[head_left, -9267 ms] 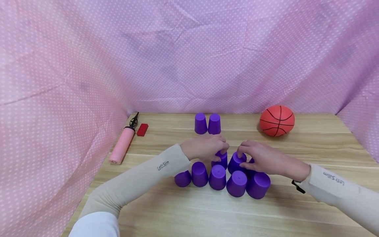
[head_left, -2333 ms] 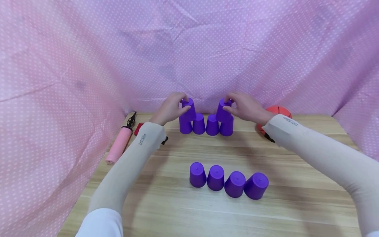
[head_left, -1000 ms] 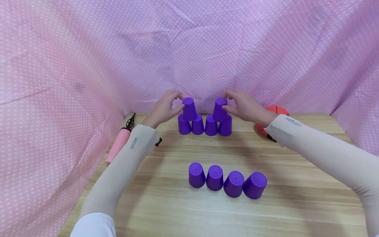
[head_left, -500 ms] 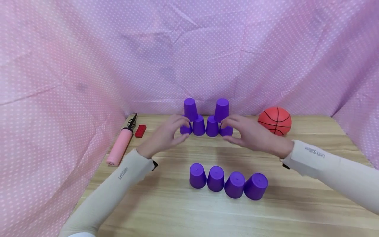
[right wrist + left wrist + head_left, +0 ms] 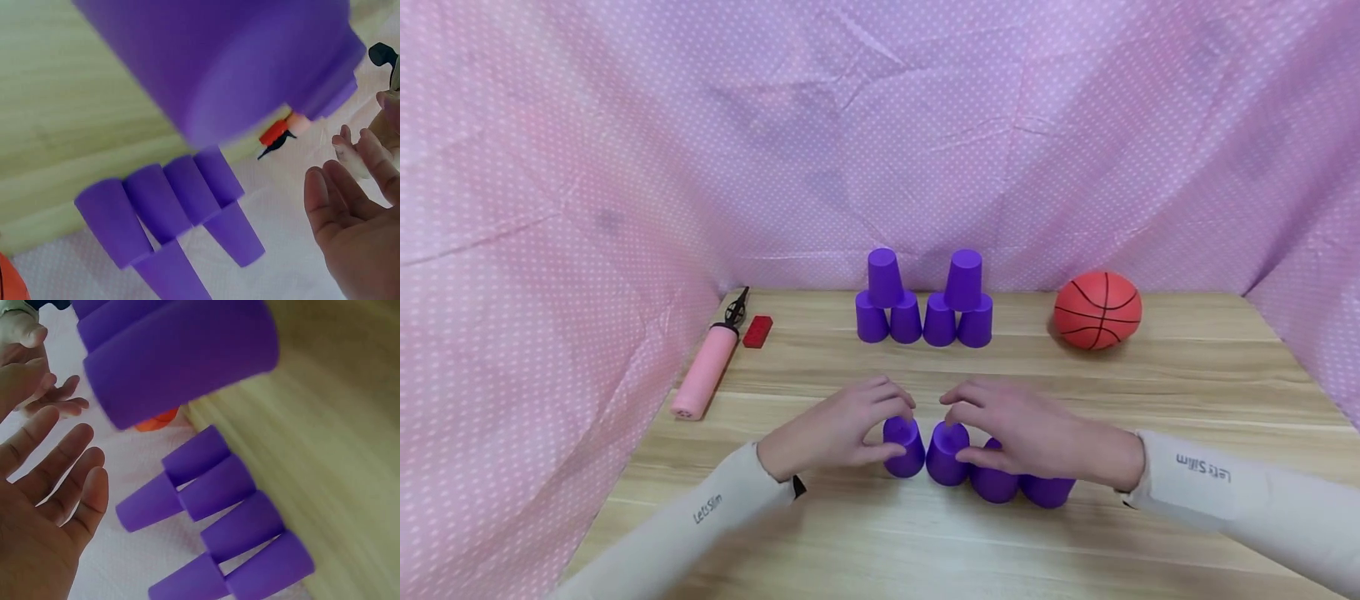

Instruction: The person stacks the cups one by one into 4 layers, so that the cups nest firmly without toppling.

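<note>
We have both hands down at the near row of four upturned purple plastic cups, which stands toward the near edge of the tabletop, about midway between its side edges. Our left hand cups the leftmost purple cup, thumb low on its side and fingers arched over its top; our right hand arches over the second purple cup and hides part of the two beyond it. Whether the fingers have closed on the cups we cannot tell; the wrist views show them spread and relaxed beside the cups.

The risk, as we judge it, lies in the crowding: the four cups touch one another, so a lift that drags sideways could tip a neighbour. These are smooth, light, tapered shells and would slide easily on the pale wood-grain tabletop.

Near the far edge, the far stack of six purple cups, four with two on top, rests on narrow rims and could topple if jolted. A pebbled orange rubber basketball stands to its right.
</note>
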`<state>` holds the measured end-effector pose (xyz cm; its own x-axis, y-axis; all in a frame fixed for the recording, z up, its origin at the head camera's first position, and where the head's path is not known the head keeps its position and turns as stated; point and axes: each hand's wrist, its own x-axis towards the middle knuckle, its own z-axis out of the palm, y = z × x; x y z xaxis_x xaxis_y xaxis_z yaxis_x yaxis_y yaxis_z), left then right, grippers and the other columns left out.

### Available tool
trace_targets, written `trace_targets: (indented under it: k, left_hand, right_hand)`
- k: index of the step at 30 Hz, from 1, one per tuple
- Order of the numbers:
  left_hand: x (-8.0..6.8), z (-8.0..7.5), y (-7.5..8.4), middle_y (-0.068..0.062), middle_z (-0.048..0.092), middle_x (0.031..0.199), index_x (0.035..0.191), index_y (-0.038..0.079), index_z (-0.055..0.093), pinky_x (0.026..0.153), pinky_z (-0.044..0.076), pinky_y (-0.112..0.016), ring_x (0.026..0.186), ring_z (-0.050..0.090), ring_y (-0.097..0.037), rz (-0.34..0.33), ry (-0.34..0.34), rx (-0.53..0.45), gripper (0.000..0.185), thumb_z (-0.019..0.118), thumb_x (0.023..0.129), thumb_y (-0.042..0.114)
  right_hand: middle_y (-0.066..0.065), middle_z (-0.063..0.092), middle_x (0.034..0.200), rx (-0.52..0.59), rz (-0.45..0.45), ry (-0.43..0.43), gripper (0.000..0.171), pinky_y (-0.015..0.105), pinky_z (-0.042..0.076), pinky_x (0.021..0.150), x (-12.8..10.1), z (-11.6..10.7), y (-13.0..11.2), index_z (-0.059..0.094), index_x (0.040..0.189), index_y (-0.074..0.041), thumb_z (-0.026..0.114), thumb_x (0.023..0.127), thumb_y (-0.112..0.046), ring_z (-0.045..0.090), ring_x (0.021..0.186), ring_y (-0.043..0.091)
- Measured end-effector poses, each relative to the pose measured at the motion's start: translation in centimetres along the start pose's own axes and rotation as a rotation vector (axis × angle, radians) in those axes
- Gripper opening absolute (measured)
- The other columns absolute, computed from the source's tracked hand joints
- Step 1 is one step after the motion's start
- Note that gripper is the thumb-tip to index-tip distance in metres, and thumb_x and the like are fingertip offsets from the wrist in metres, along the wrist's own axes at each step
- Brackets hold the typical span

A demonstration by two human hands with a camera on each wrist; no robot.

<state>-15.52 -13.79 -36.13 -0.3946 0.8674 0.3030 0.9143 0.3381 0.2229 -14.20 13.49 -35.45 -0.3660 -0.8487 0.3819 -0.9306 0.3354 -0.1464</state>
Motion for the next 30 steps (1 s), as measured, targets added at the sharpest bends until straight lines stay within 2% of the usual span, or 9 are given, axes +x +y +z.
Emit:
trace_targets:
  k: [3,11,18,30]
  left_hand:
    - [-0.4,0.5,0.0,-0.001,0.057,0.113,0.099,0.013,0.061,0.093,0.039,-0.022,0.106,0.05,-0.014,-0.015,-0.018,-0.012,0.024,0.071,0.084,0.029]
    - [-1.2,1.1,-0.4,0.001,0.056,0.113,0.096,0.015,0.06,0.092,0.04,-0.021,0.107,0.048,-0.011,-0.086,-0.048,-0.023,0.022,0.071,0.085,0.031]
    - [-1.4,1.4,-0.6,0.003,0.056,0.114,0.1,0.016,0.06,0.093,0.04,-0.021,0.109,0.048,-0.01,-0.11,-0.052,-0.036,0.022,0.069,0.086,0.03]
    - [-1.6,1.7,-0.5,0.006,0.056,0.114,0.103,0.018,0.059,0.091,0.042,-0.02,0.107,0.048,-0.007,-0.148,-0.056,-0.067,0.02,0.067,0.088,0.03]
  right_hand:
    - [0.004,0.057,0.116,0.011,0.024,-0.035,0.028,0.036,0.048,0.087,-0.4,0.7,-0.3,0.06,0.101,-0.015,0.074,0.081,-0.029,0.054,0.106,0.02]
    - [0.0,0.058,0.11,0.023,0.06,-0.101,0.024,0.03,0.048,0.085,-0.4,1.8,-0.4,0.061,0.099,-0.015,0.074,0.082,-0.027,0.053,0.102,0.014]
    - [-0.005,0.059,0.1,0.012,0.062,-0.098,0.022,0.028,0.047,0.082,0.1,1.9,-0.3,0.059,0.092,-0.016,0.075,0.08,-0.024,0.053,0.095,0.011]
    - [-0.006,0.058,0.098,0.019,0.076,-0.096,0.021,0.028,0.049,0.079,0.3,2.0,-0.2,0.06,0.09,-0.017,0.076,0.079,-0.024,0.054,0.092,0.01]
